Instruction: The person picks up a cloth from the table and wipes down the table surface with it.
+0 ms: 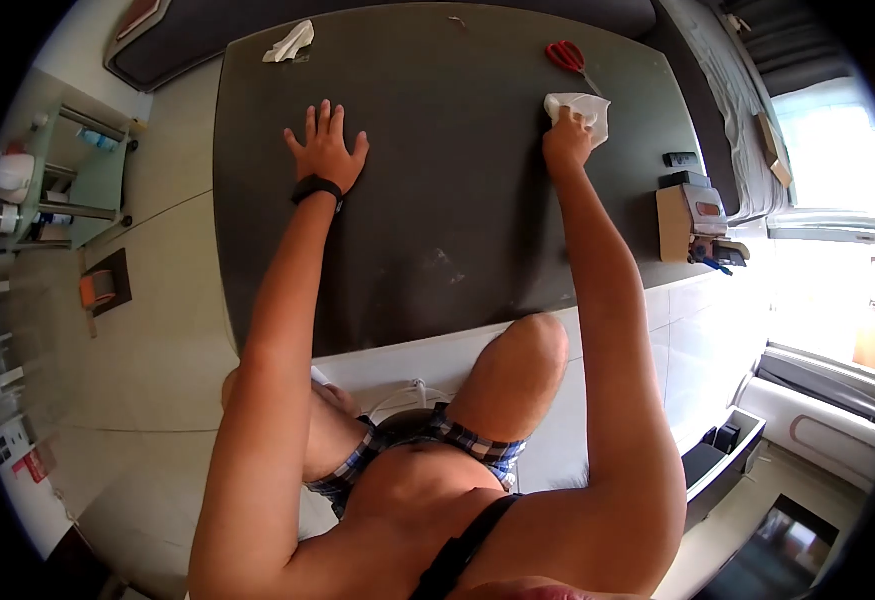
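My left hand [327, 148] lies flat on the dark table [427, 180], fingers spread, with a black band around the wrist. On the far right of the tabletop, my right hand [568, 140] presses on a white tissue [595, 112], its fingers partly bent over it. Just beyond the tissue lies a pair of scissors [563, 55] with red handles, the blades pointing toward the tissue. A second, crumpled white tissue [291, 42] rests near the far left corner, ahead of my left hand.
A tape dispenser [702, 215] and a small black remote-like object [679, 159] sit at the table's right edge. Whitish smudges [444, 265] mark the near tabletop. A glass-shelved trolley [72, 180] stands left; an open drawer [727, 450] is at lower right.
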A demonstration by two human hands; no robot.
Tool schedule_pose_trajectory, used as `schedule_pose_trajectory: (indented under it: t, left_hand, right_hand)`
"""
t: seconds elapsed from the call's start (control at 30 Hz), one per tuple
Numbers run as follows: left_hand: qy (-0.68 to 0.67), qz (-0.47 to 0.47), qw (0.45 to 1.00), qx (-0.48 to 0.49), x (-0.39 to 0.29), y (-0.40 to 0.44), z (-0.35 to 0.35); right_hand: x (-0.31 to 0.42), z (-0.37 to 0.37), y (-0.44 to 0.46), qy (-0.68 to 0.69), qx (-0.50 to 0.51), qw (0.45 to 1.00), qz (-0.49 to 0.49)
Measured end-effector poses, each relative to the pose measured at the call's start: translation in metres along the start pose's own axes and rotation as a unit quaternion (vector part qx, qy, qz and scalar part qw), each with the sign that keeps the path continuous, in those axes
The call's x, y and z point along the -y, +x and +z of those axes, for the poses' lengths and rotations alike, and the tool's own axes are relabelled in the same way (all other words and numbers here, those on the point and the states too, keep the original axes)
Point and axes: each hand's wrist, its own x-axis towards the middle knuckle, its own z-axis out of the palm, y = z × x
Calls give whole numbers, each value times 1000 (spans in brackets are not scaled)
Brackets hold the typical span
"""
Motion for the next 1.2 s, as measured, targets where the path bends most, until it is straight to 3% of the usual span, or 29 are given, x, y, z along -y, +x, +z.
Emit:
schedule_pose_trajectory:
  t: [0.07,0.13,0.27,0.37,0.43,0.53,0.67,0.73,0.83,0.9,1.0,1.13,1.2]
  left_hand:
    - [-5,1,1000,-5,1,1,0]
    - [-1,1,1000,0,0,1,0]
    - [-4,-3,1000,0,0,2,3]
    - [-3,5,1000,-11,1,4,5]
    - [2,3,1000,-19,0,2,6]
    - [10,-2,1000,-18,-1,3,8]
    - [7,1,1000,-18,2,1,7]
    - [8,5,1000,-6,2,2,2]
    - [5,2,1000,12,-1,2,-2]
    - [8,1,1000,16,-2,1,-3]
    - [5,1,1000,7,1,2,1]
    - [3,8,1000,-27,2,1,8]
    - [1,9,1000,-26,3,2,11]
  right_hand:
    - [8,-16,-18,-4,14,1000,-17]
    - [8,-31,-41,17,71,991,-110]
    - [27,-79,-143,82,126,971,-186]
    - [19,-112,-198,141,164,943,-253]
    - [8,-128,-208,209,251,881,-341]
    - [-7,-125,-193,206,217,899,-320]
    - [-7,-87,-132,183,98,926,-317]
    - [3,-75,-118,218,10,940,-263]
    - [-14,-43,-81,196,-33,942,-270]
    - [-29,-39,-59,178,-43,966,-182]
    - [-19,-72,-53,149,-199,963,-100]
    - [4,-82,-70,143,-217,962,-87]
    - [21,-71,-94,105,67,991,-56]
